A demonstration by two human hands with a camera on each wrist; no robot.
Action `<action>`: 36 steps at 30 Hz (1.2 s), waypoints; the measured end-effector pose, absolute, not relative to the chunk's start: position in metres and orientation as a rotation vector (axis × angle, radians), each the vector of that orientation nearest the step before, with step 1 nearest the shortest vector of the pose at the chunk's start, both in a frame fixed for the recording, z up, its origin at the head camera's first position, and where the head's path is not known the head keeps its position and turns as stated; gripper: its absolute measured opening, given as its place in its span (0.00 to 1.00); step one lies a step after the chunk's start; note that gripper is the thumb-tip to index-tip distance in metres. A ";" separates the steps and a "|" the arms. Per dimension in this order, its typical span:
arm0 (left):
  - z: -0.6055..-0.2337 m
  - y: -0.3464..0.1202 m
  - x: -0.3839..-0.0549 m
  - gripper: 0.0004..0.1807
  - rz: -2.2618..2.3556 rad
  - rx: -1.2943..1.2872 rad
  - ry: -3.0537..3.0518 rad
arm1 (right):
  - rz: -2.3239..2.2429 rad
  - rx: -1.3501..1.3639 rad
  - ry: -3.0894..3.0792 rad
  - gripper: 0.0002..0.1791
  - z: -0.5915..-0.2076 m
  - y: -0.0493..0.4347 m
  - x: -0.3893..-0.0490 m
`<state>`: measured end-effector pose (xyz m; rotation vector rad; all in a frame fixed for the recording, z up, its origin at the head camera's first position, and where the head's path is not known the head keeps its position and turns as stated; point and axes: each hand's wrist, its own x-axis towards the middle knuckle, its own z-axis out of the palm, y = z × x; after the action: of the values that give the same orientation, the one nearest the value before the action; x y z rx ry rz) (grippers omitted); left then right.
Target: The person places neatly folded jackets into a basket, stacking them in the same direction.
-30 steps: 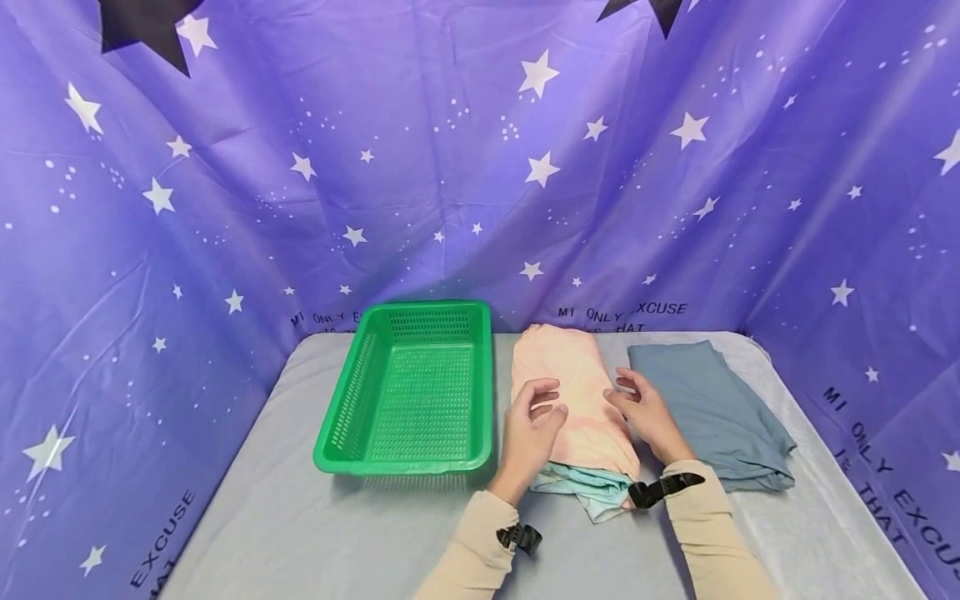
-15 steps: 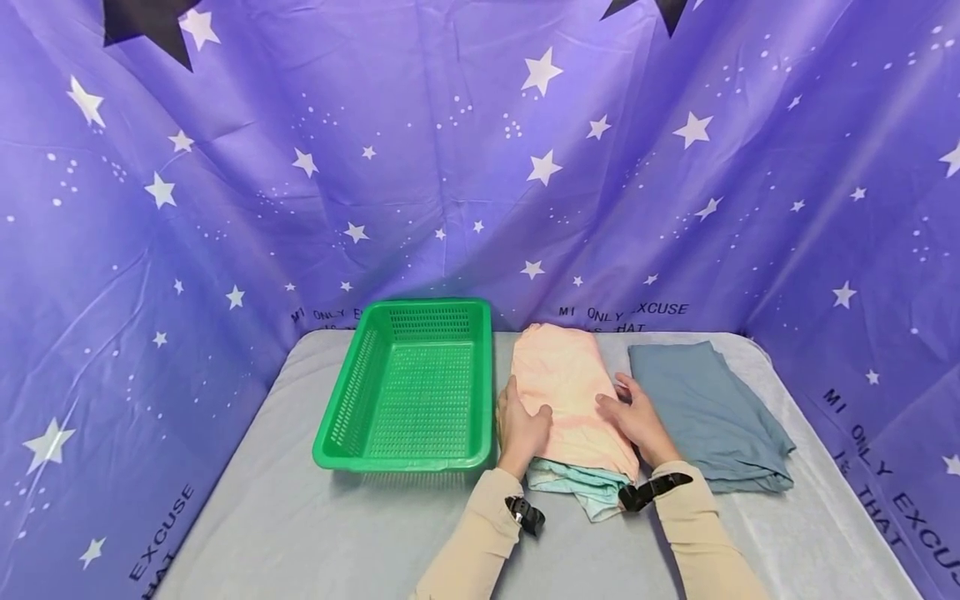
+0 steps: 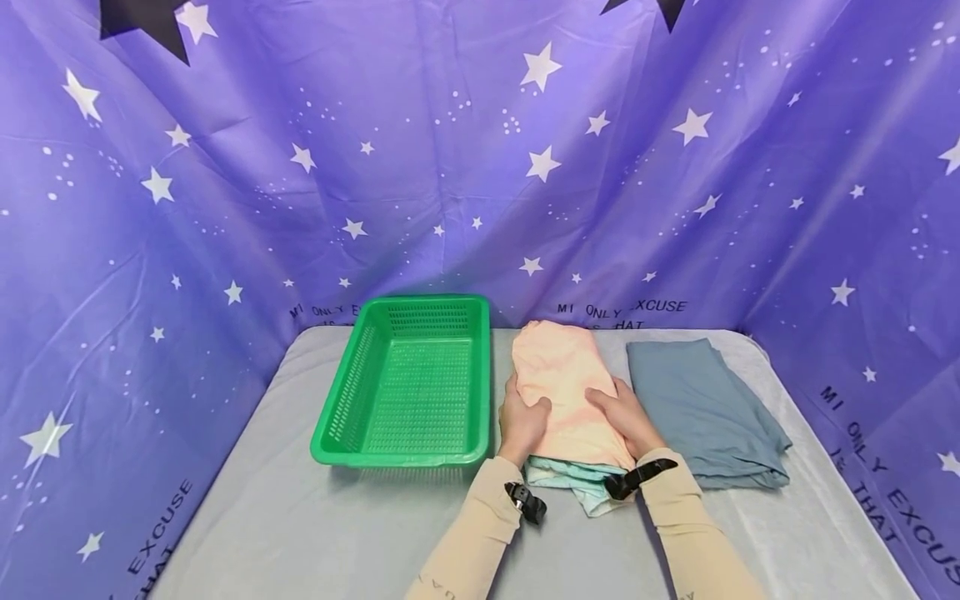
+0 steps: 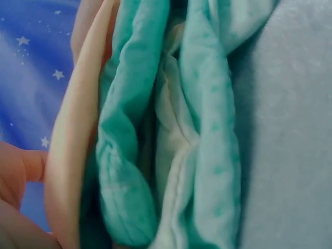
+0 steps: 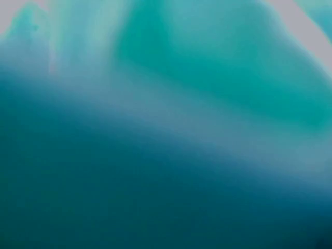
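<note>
A folded bundle of peach cloth [image 3: 562,375] lies on the table with teal printed cloth [image 3: 573,475] showing at its near end. My left hand [image 3: 522,421] grips the bundle's left side, thumb on top and fingers down the edge. On the opposite side my right hand [image 3: 628,417] holds it the same way, its fingers mostly hidden. The left wrist view looks at the bundle's near end, where rolled teal layers [image 4: 124,155] stand beside the peach layer [image 4: 70,155]. In the right wrist view, blurred teal cloth [image 5: 218,67] fills the upper part.
Left of the bundle stands a green plastic basket [image 3: 486,375] with nothing in it. A folded blue-grey cloth [image 3: 697,408] lies to the right. The table has a light grey cover [image 3: 300,533]. A purple star-printed curtain [image 3: 420,167] encloses the back and sides.
Both hands came down from just above the bundle and closed on its two sides, thumbs now on the peach cloth. The bundle stays in about the same place.
</note>
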<state>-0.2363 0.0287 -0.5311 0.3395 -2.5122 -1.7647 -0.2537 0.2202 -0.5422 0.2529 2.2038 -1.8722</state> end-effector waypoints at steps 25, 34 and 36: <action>-0.528 0.034 -0.233 0.30 -2.329 0.368 -2.148 | -1.917 0.179 2.177 0.41 -0.531 0.226 -0.241; -0.496 0.038 -0.218 0.33 -2.249 0.245 -2.148 | -2.011 0.100 2.207 0.42 -0.503 0.229 -0.225; -0.487 0.035 -0.216 0.34 -2.244 0.195 -2.154 | -2.038 0.070 2.214 0.42 -0.496 0.228 -0.223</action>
<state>-0.2156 0.0350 -0.4868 0.1953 -2.1544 -2.2440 -0.2230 0.2284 -0.4956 0.0697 2.2145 -2.0379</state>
